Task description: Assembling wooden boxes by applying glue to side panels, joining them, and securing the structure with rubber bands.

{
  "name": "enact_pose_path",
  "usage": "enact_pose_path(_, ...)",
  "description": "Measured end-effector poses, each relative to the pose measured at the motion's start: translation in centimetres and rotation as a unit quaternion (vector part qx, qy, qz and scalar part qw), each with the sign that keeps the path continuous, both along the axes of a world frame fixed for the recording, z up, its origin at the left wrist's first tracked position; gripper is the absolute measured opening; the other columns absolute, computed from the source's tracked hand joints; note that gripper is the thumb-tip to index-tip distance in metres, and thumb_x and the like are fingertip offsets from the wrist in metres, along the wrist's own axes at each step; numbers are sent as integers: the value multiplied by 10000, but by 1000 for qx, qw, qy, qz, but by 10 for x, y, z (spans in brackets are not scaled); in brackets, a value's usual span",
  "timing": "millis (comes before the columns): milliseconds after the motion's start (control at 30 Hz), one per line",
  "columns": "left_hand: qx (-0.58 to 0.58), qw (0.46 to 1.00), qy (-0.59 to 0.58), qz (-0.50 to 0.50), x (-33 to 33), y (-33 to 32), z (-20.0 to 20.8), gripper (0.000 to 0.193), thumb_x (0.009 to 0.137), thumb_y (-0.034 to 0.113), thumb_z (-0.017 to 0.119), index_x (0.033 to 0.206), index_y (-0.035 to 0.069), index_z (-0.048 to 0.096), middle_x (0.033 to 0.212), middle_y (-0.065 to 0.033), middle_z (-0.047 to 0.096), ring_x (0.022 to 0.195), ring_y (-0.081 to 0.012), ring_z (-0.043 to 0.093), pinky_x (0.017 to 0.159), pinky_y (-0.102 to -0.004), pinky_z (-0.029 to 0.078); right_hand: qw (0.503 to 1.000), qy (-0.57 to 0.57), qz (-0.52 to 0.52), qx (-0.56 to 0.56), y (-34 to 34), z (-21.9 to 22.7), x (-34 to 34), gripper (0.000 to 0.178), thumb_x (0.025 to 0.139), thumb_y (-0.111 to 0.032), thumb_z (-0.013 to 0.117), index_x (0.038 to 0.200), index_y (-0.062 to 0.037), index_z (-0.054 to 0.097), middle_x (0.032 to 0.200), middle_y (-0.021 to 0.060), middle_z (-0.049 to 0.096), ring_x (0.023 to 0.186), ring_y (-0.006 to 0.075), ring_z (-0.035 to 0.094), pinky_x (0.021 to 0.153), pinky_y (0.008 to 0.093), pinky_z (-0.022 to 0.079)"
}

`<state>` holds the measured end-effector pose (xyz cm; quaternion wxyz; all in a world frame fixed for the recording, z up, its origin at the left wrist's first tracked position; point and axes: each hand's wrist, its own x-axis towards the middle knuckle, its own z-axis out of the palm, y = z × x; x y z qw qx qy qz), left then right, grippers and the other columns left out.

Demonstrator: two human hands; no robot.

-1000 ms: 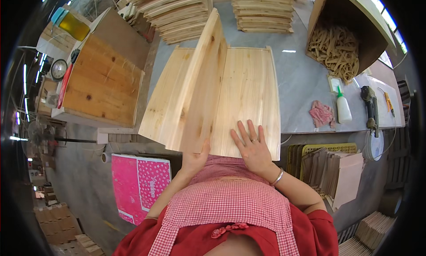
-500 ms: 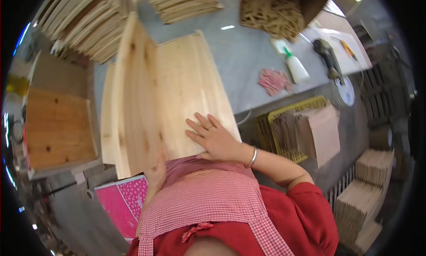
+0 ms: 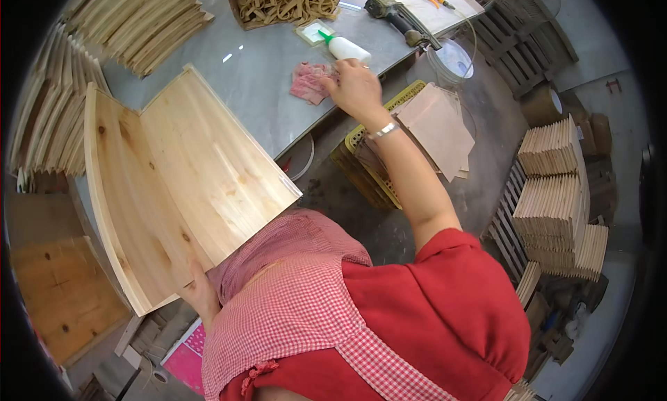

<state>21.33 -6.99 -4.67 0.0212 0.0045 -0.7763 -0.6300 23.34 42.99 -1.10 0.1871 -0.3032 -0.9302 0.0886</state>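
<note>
Two pale wooden panels (image 3: 201, 165), with knots and narrow raised edges, meet along a seam and form a wide V. They rest partly on the grey table in front of me. My left hand (image 3: 200, 290) grips their near edge by the seam, thumb on the upper face and fingers hidden beneath. My right hand (image 3: 358, 92) reaches out over the table edge, thumb apart from the fingers, with nothing visible in it. Just beyond its fingertips lies a white squeeze bottle (image 3: 349, 50) with a green nozzle. Beside the thumb is a crumpled pink cloth (image 3: 309, 81).
Stacked wooden panels (image 3: 139, 26) fill the table's far left. A box of tan strips (image 3: 285, 2) stands at the back, and a dark power tool (image 3: 399, 19) lies right of the bottle. Below my right arm sits a yellow crate (image 3: 410, 92) with thin sheets (image 3: 438, 130).
My right hand has left the panel's surface and moved far and right to the bottle and cloth. The upright panel has tilted outward to the left, and the view has turned right.
</note>
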Motion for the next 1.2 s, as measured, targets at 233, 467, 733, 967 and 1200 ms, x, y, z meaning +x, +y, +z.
enact_pose_path(233, 16, 1000, 17, -2, -1, 10, 9, 378, 1008, 45, 657, 1319, -142, 553, 1310, -170, 625, 1164, -223, 607, 993, -334, 502, 949, -246, -197, 9, 27, 8, 197, 827, 801, -526, 809, 1361, 26, 553, 1446, 237, 567, 1315, 393, 557, 1083, 518, 446)
enact_pose_path(467, 21, 999, 14, -24, -3, 7, 4, 371, 1010, 45, 647, 1319, -137, 555, 1304, -172, 634, 1150, -226, 620, 995, -337, 502, 970, -175, -157, 59, 2, -15, 251, 318, 926, -254, 692, 1212, -116, 673, 1307, 164, 683, 1138, 403, 659, 936, 520, 536)
enact_pose_path(733, -18, 999, 28, -1, 0, -1, -1, 342, 967, 44, 693, 1273, -87, 614, 1241, -149, 666, 1111, -210, 636, 958, -341, 520, 976, 129, -150, 88, 3, 120, 171, 173, 1022, -179, 576, 1064, -59, 694, 906, 208, 724, 783, 397, 702, 700, 428, 551)
enact_pose_path(967, 46, 997, -45, -30, 3, -1, 9, 332, 961, 20, 671, 1269, -88, 609, 1182, -128, 672, 1090, -200, 641, 940, -325, 519, 933, 209, 287, -55, -69, 141, -51, 116, 1009, -106, 594, 1059, -19, 653, 841, 230, 660, 763, 399, 660, 685, 408, 515)
enact_pose_path(1200, 11, 999, -40, -12, 9, -2, 7, 295, 963, 55, 683, 1230, -65, 648, 1148, -128, 695, 1072, -219, 661, 908, -343, 533, 893, 196, 406, -12, -120, 108, -248, 156, 997, -183, 599, 1021, -47, 672, 869, 210, 696, 824, 431, 669, 727, 510, 527)
